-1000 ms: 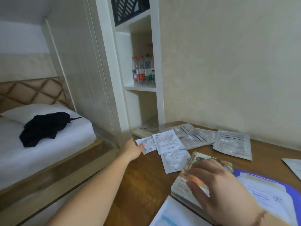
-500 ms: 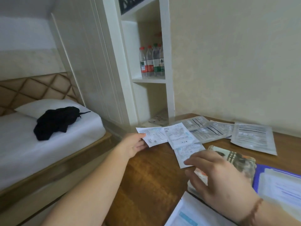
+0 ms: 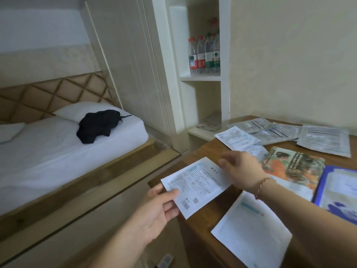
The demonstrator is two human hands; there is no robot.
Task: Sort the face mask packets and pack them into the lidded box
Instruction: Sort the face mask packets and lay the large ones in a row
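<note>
My left hand (image 3: 158,207) pinches the near corner of a white face mask packet (image 3: 195,184), held over the table's left edge. My right hand (image 3: 241,169) hovers at that packet's far edge with fingers spread; whether it touches is unclear. More white packets (image 3: 236,139) lie further back on the wooden table (image 3: 201,223), with several silver-grey packets (image 3: 324,140) behind them. Another white packet (image 3: 251,233) lies at the near edge. A printed box with an orange picture (image 3: 293,163) sits at my right wrist. A purple-rimmed box (image 3: 340,188) lies at the right edge.
A bed with white sheets (image 3: 58,151) and a black garment (image 3: 98,124) stands to the left, below the table. White shelves (image 3: 201,78) behind the table hold water bottles (image 3: 204,53). A wall borders the table's far side.
My left hand has lifted a white packet from the far pile and drawn it toward me. My right hand left the printed box and moved left to the packet. The camera turned right.
</note>
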